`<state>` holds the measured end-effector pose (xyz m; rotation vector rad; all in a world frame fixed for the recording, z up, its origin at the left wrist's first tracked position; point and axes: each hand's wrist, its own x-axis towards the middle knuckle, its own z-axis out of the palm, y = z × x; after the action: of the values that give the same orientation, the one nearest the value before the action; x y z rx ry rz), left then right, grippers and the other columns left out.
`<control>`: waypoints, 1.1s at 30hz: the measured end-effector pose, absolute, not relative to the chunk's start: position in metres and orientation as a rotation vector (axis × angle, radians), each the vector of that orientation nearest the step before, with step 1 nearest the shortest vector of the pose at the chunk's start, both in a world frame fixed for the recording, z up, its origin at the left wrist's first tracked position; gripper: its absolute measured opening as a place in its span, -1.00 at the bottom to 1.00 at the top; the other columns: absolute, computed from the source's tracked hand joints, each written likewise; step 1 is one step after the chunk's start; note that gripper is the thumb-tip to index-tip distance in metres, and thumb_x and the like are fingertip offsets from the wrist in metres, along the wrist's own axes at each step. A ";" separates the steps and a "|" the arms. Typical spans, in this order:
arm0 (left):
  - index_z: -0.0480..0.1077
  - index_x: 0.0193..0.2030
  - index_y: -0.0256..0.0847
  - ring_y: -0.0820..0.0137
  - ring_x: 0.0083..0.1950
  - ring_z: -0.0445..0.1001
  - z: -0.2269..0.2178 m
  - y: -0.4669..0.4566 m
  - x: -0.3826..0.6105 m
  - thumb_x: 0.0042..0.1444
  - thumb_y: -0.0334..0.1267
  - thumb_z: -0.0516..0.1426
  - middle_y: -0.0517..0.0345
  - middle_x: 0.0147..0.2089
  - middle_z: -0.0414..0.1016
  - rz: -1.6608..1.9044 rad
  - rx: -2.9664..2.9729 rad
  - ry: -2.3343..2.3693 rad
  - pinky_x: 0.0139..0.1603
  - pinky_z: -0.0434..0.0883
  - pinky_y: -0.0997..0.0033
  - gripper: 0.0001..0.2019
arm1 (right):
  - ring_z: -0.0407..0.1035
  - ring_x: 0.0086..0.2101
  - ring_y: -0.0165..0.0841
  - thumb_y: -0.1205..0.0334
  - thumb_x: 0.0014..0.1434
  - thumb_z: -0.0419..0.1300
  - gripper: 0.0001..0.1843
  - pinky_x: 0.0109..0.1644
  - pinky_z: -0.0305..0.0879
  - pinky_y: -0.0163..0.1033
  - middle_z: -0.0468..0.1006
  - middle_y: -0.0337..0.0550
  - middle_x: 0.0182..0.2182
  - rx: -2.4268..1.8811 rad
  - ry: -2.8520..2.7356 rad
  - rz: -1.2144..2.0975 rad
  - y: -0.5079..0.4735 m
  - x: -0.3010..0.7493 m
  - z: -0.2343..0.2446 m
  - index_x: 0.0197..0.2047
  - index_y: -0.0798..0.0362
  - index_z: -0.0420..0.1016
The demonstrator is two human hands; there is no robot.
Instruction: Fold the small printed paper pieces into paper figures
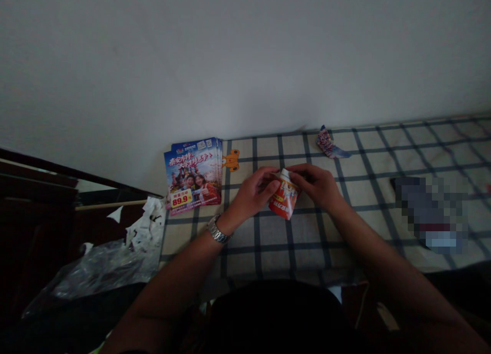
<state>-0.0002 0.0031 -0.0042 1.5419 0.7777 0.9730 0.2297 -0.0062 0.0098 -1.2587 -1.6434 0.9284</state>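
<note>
My left hand [253, 191] and my right hand [317, 185] meet over a checked cloth [307, 236] and both pinch a folded red and white printed paper [284, 196]. The paper stands tilted between the fingertips, its top edge under my thumbs. A metal watch [217, 229] sits on my left wrist. A stack of colourful flyers [194, 174] lies to the left of my hands by the wall. A small folded paper piece [328, 143] rests at the back, near the wall.
A clear plastic bag [95, 267] with white paper scraps [148, 226] lies at the cloth's left edge. Dark wooden furniture [34, 200] fills the left. A blurred dark object [433, 211] lies on the right of the cloth. A white wall runs behind.
</note>
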 end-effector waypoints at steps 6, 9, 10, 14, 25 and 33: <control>0.42 -0.02 -0.18 0.35 -0.14 0.60 -0.002 0.002 0.002 0.33 -0.02 0.25 0.06 -0.12 0.59 0.911 1.569 0.856 -0.12 0.56 0.38 -0.71 | 0.60 -0.25 -0.25 -0.03 0.33 0.29 -0.69 -0.16 0.54 -0.17 0.73 -0.13 -0.19 -1.233 -1.684 0.954 -0.011 0.220 0.012 0.00 -0.05 0.68; 0.40 -0.07 -0.19 0.38 -0.20 0.57 -0.001 0.003 0.001 0.33 -0.03 0.25 0.11 -0.20 0.56 0.940 1.574 0.904 -0.20 0.53 0.43 -0.73 | 0.60 -0.24 -0.23 -0.09 0.29 0.33 -0.64 -0.17 0.56 -0.14 0.71 -0.12 -0.19 -1.231 -1.555 1.077 -0.011 0.218 0.013 0.03 -0.08 0.66; 0.40 -0.08 -0.20 0.39 -0.21 0.56 -0.001 0.004 0.000 0.33 -0.03 0.24 0.12 -0.21 0.55 0.955 1.573 0.919 -0.21 0.52 0.44 -0.73 | 0.60 -0.23 -0.22 -0.11 0.26 0.35 -0.61 -0.16 0.56 -0.13 0.71 -0.12 -0.19 -1.229 -1.509 1.122 -0.011 0.218 0.013 0.04 -0.08 0.65; 0.38 -0.09 -0.20 0.41 -0.23 0.53 -0.001 0.007 -0.002 0.34 -0.03 0.24 0.15 -0.23 0.52 1.008 1.567 0.964 -0.22 0.49 0.45 -0.73 | 0.60 -0.26 -0.22 -0.17 0.18 0.41 -0.60 -0.15 0.58 -0.12 0.72 -0.12 -0.23 -1.231 -1.379 1.259 -0.009 0.218 0.013 -0.10 -0.04 0.66; 0.37 -0.09 -0.19 0.42 -0.25 0.46 -0.002 0.006 -0.002 0.34 0.01 0.24 0.17 -0.25 0.47 1.015 1.563 0.936 -0.25 0.44 0.46 -0.70 | 0.56 -0.38 -0.28 -0.15 0.19 0.40 -0.64 -0.28 0.53 -0.16 0.69 -0.15 -0.37 -1.295 -1.386 1.132 -0.010 0.219 0.009 -0.24 0.00 0.64; 0.48 -0.12 -0.16 0.46 -0.40 0.29 0.009 0.003 -0.002 0.36 0.04 0.23 0.22 -0.37 0.38 1.044 1.691 0.989 -0.39 0.27 0.45 -0.71 | 0.54 -0.41 -0.28 -0.13 0.26 0.35 -0.68 -0.32 0.49 -0.18 0.67 -0.18 -0.41 -1.280 -1.569 1.029 -0.014 0.218 0.014 -0.24 -0.04 0.64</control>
<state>-0.0022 0.0029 0.0087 1.6909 0.9888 1.0438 0.2179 -0.0144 0.0142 -1.2801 -1.5689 1.0295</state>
